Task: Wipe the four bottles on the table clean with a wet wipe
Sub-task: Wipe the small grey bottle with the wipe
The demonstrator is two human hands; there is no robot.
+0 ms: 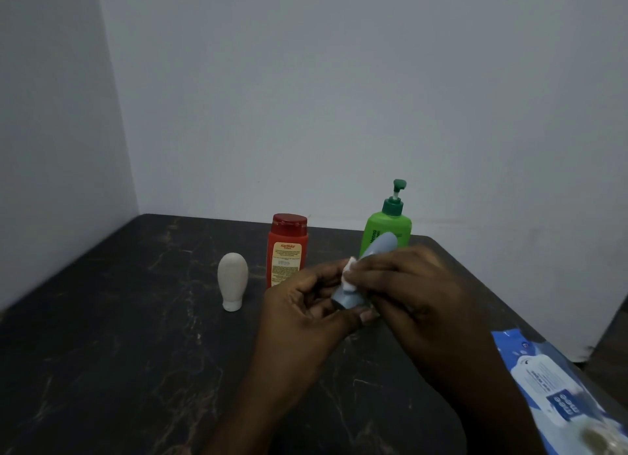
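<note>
I hold a grey-blue tube bottle (379,247) tilted above the dark table (119,335). My left hand (306,315) grips its lower cap end. My right hand (411,291) pinches a white wet wipe (350,274) against the tube's side. Behind my hands stands a green pump bottle (387,223), partly hidden by the tube. A red bottle (289,247) with an orange label stands left of it. A small beige bottle (232,279) stands on its white cap further left.
A blue and white pack of wet wipes (550,383) lies at the table's right edge. The table sits in a corner, with white walls (306,97) behind and to the left. Its right edge drops off near the pack.
</note>
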